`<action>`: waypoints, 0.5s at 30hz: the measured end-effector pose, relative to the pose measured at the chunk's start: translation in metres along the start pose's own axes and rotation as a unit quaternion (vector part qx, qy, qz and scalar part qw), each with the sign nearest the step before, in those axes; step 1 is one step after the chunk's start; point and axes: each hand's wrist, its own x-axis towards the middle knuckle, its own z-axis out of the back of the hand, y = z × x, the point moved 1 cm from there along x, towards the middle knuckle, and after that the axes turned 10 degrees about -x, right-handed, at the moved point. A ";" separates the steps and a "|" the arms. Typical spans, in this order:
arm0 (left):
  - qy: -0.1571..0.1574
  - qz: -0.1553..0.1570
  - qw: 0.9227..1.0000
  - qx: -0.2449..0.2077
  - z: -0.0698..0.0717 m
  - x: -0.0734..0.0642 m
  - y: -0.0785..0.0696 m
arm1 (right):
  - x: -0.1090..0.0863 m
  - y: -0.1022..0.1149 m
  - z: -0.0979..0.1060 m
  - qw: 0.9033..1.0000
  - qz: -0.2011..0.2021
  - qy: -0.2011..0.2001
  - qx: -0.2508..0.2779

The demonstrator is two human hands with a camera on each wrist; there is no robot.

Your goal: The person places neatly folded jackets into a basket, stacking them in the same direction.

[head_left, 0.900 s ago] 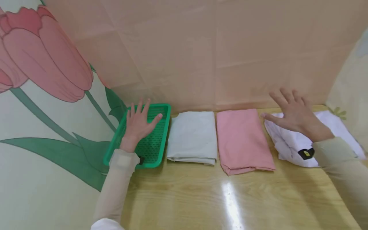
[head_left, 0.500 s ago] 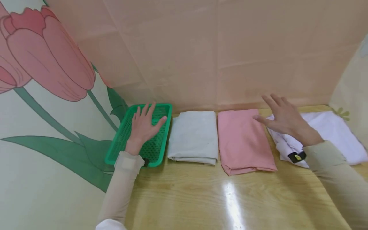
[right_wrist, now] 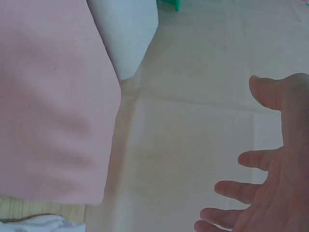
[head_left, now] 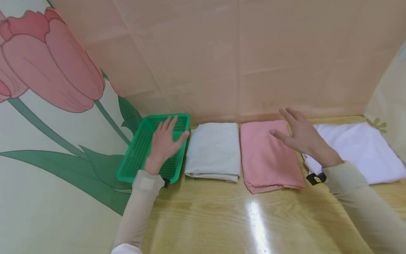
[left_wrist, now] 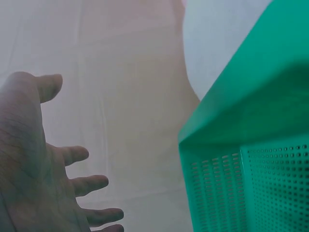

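Note:
My left hand (head_left: 165, 144) hovers above the green perforated basket (head_left: 134, 150), fingers spread and thumb out, holding nothing. The left wrist view shows that palm beside the basket's rim (left_wrist: 227, 96). Over the right edge of the folded pink cloth (head_left: 264, 158) hangs my right hand (head_left: 304, 137), fingers extended and nothing held. Finger-shaped shadows fall on the pink cloth (right_wrist: 48, 106) in the right wrist view. A folded pale grey cloth (head_left: 213, 151) lies between basket and pink cloth. Partly behind my right forearm lies a white-lilac cloth (head_left: 364, 151), its left part hidden.
All these sit in a row on a wooden table (head_left: 206, 218), near its back edge. A beige-pink sheet (head_left: 203, 60) rises behind it. On the left stands a wall panel with a tulip print (head_left: 57, 63).
Both hands have moved in the air: the right one leftward from above the white-lilac cloth to the pink cloth's edge, the left one slightly rightward over the basket. The cloths and basket have stayed put.

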 end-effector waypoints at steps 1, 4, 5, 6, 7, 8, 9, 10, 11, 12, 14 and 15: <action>-0.001 0.000 1.000 -0.003 -0.001 0.000 0.000 | 0.000 0.001 -0.001 1.000 0.003 -0.003 0.003; -0.002 0.000 1.000 -0.008 -0.005 -0.001 -0.002 | -0.001 0.006 -0.005 1.000 0.006 -0.008 0.015; -0.002 -0.001 1.000 -0.009 -0.006 -0.001 -0.003 | -0.001 0.008 -0.006 1.000 0.008 -0.008 0.016; -0.003 -0.002 1.000 -0.009 -0.008 -0.001 -0.004 | -0.001 0.010 -0.007 1.000 0.007 -0.005 0.018; -0.002 -0.003 1.000 -0.009 -0.009 -0.001 -0.004 | -0.002 0.011 -0.008 1.000 0.006 -0.001 0.022; -0.001 -0.004 1.000 -0.009 -0.010 -0.001 -0.005 | -0.002 0.013 -0.009 1.000 0.003 0.003 0.026; 0.000 -0.005 1.000 -0.010 -0.010 -0.001 -0.006 | -0.002 0.015 -0.010 1.000 0.002 0.006 0.028; -0.001 -0.006 1.000 -0.012 -0.011 -0.001 -0.007 | -0.002 0.016 -0.011 1.000 0.001 0.010 0.030; -0.003 -0.008 1.000 -0.014 -0.012 -0.001 -0.007 | -0.003 0.017 -0.012 0.999 0.001 0.013 0.032; -0.004 -0.009 1.000 -0.017 -0.012 -0.002 -0.008 | -0.002 0.019 -0.014 0.999 0.001 0.015 0.034; -0.007 -0.009 1.000 -0.026 -0.012 -0.003 -0.009 | -0.001 0.020 -0.017 0.999 0.005 0.009 0.038; -0.009 -0.010 0.999 -0.032 -0.012 -0.004 -0.010 | -0.001 0.022 -0.018 0.999 0.008 0.005 0.043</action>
